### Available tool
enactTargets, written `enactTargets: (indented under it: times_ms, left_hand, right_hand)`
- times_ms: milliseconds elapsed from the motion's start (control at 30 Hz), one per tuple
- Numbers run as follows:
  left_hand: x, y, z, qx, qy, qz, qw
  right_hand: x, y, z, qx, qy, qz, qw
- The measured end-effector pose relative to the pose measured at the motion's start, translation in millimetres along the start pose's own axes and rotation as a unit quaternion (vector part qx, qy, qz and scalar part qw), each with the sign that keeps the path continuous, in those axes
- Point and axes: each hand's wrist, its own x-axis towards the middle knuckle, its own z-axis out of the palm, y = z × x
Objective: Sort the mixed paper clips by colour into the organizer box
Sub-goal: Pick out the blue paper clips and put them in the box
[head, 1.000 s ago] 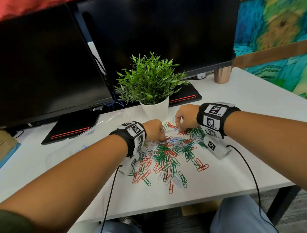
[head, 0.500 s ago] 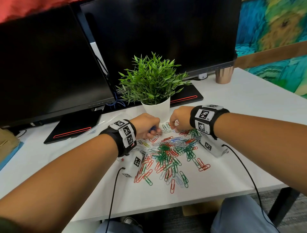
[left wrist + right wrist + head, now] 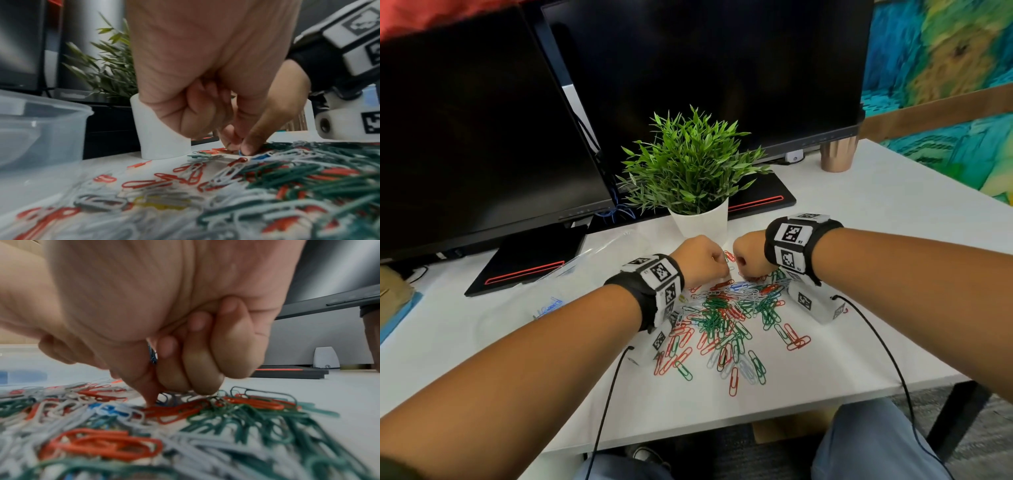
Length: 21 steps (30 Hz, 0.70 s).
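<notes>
A loose pile of red, green, white and blue paper clips [image 3: 729, 315] lies on the white desk. Both hands work at its far edge, just in front of the plant pot. My right hand [image 3: 748, 258] keeps blue clips [image 3: 152, 353] tucked under its curled fingers while its thumb and forefinger pinch another blue clip [image 3: 241, 152] on the desk. My left hand [image 3: 702, 260] is curled tight into a fist [image 3: 197, 104] close beside it, fingertips low at the clips; what it holds is mostly hidden. The clear organizer box [image 3: 41, 123] stands left of the pile, with blue clips [image 3: 549, 306] inside.
A white pot with a green plant [image 3: 700, 222] stands right behind the hands. Two dark monitors [image 3: 482, 137] on black bases fill the back of the desk. A copper cup [image 3: 837, 154] is at the far right. The desk's front edge [image 3: 756, 421] runs close to the pile.
Both hands have moved away from me to the pile's far edge and come closer together. A blue clip showed between the left fingers half a second ago.
</notes>
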Motion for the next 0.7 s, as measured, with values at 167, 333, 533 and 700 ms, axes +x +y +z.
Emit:
enactTargets:
  times_ms: [167,333,533,700]
  left_hand:
    - [1.9,2.7,9.1,0.062,0.003,0.063,0.996]
    - [5.8,5.9,11.3,0.074,-0.029,0.072,0.994]
    - [8.6,5.2,14.5,0.051,-0.04,0.044,0.997]
    - [6.8,0.2,9.6,0.046,-0.025,0.006,0.999]
  right_hand:
    - [-7.0,6.4,-5.6,0.128,0.025,0.038,0.991]
    - [-18.4,28.8,-13.2,0.529,-0.005,0.065,0.846]
    - [-20.8,41.7,-12.7,0.563,-0.058,0.036,0.824]
    - [-22.9,33.7,-11.7,0.428,-0.02,0.065,0.901]
